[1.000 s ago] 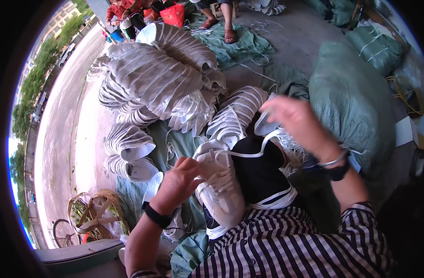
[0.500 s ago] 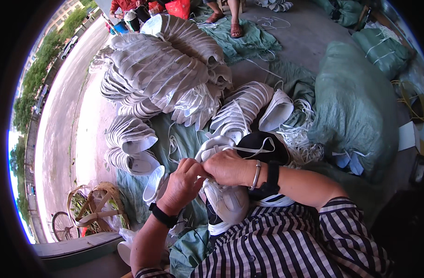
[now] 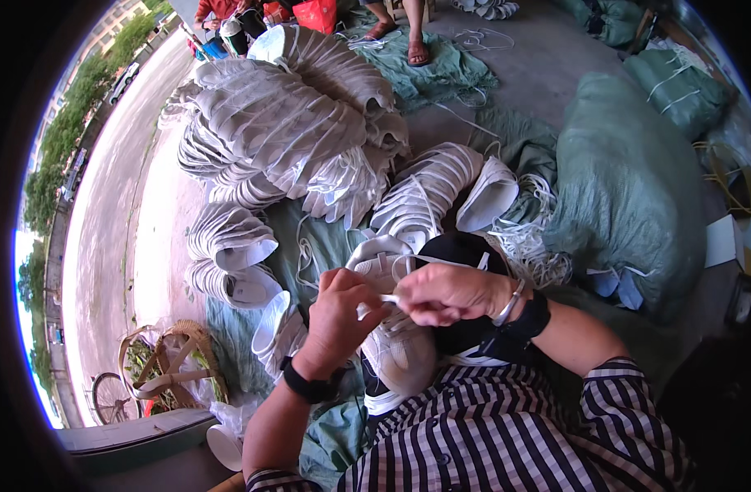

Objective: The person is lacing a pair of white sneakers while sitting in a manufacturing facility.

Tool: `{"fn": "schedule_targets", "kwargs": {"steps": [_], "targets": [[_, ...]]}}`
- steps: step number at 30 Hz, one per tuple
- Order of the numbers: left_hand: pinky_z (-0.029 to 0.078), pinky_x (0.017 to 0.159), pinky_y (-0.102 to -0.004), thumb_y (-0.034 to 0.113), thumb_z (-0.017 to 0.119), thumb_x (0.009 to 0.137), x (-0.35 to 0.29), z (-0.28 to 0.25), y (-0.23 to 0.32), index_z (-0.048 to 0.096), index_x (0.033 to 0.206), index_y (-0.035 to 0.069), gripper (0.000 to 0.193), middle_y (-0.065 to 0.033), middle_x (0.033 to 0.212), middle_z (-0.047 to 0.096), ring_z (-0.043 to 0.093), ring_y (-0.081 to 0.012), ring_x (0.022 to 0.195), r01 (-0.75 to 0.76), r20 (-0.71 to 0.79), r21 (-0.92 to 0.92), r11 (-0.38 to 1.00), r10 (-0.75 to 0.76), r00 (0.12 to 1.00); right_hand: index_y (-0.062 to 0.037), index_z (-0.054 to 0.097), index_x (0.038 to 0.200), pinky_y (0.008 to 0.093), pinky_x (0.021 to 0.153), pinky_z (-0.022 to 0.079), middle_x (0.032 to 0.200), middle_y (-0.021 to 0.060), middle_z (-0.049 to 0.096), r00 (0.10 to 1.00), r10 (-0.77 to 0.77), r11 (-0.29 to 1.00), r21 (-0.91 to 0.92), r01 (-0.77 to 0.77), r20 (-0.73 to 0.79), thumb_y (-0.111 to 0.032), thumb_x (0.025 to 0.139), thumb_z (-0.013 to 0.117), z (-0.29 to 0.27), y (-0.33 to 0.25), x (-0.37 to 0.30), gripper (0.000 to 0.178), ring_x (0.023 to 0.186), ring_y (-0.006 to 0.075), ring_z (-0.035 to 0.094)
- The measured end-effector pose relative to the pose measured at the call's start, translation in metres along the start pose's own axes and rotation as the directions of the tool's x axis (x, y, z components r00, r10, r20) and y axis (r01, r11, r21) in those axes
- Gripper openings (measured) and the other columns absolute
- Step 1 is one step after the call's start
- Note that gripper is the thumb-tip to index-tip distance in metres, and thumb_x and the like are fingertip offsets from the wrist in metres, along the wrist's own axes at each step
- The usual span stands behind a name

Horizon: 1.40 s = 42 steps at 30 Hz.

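Observation:
A white shoe upper rests on my lap with its toe end toward me and its collar pointing away. Above it my left hand is closed, with a white shoelace at its fingertips. My right hand pinches the same lace just to the right, its fingers slightly blurred. A strand of lace runs beyond the right hand over a dark round shape. How the lace passes through the eyelets is partly hidden by my fingers.
Stacks of nested shoe uppers pile up ahead, with a shorter row nearer. Loose laces lie in a bundle beside a large green sack. At left stands a woven basket. Another person's feet show at the back.
My hands were close together over the shoe's tongue. The right hand has since drawn right and turned, and white lace now shows between the hands.

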State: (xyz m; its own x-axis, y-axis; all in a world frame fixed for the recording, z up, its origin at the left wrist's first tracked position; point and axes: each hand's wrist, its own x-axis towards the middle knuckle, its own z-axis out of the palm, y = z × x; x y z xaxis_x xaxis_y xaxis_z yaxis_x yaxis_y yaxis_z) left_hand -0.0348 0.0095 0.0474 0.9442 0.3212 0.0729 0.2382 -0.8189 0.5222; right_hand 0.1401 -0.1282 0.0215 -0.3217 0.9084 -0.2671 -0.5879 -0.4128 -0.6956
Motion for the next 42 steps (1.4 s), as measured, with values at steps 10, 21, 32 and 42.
{"fn": "schedule_targets", "kwargs": {"steps": [10,21,32,42], "targets": [[0.044,0.091,-0.0394,0.005,0.078,0.061,-0.003,-0.023,-0.018,0.062,0.069,0.005,0.018,-0.006,0.104,0.058,0.05,-0.0279,0.11,-0.151,0.146,-0.076,0.986,0.16,0.976,-0.0062,0.052,0.082,0.0231,0.039,0.023,0.057,-0.0019,0.041,0.578,-0.665,0.226,0.611,0.759,-0.472,-0.009,0.088,0.043,-0.074,-0.112,-0.147,0.011,0.04,0.0061,0.029],[0.044,0.073,-0.0329,0.016,0.071,0.074,0.05,-0.013,0.025,0.067,0.101,0.013,0.028,-0.004,0.086,0.063,0.055,-0.0242,0.079,-0.207,0.046,-0.128,0.97,0.214,0.976,-0.0116,0.048,0.085,0.0298,0.043,0.024,0.061,-0.0004,0.043,0.567,-0.824,0.533,0.332,0.778,-0.006,-0.015,0.09,0.042,0.083,-0.17,-0.237,0.009,0.041,0.0108,0.029],[0.037,0.052,-0.0232,0.024,0.048,0.096,0.005,-0.028,-0.013,0.053,0.086,0.009,0.018,0.0057,0.058,0.036,0.036,-0.0058,0.05,0.187,0.124,-0.973,0.135,-0.379,0.917,-0.0077,0.049,0.094,0.0241,0.062,0.041,0.101,0.0074,0.054,0.284,-0.873,0.447,-0.418,0.791,-0.397,-0.019,0.098,0.043,0.008,-0.121,-0.236,0.013,0.077,0.0125,0.051],[0.033,0.052,-0.0216,0.018,0.046,0.098,-0.088,-0.081,-0.071,0.056,0.092,0.007,0.016,0.0072,0.054,0.028,0.026,-0.0034,0.046,-0.335,-0.208,-0.94,-0.07,-0.661,0.721,-0.0056,0.053,0.085,0.0346,0.083,0.045,0.097,0.0077,0.059,0.211,-0.62,0.149,0.151,0.977,-0.756,-0.021,0.095,0.046,-0.128,-0.038,-0.241,0.019,0.087,0.0174,0.057]]}}
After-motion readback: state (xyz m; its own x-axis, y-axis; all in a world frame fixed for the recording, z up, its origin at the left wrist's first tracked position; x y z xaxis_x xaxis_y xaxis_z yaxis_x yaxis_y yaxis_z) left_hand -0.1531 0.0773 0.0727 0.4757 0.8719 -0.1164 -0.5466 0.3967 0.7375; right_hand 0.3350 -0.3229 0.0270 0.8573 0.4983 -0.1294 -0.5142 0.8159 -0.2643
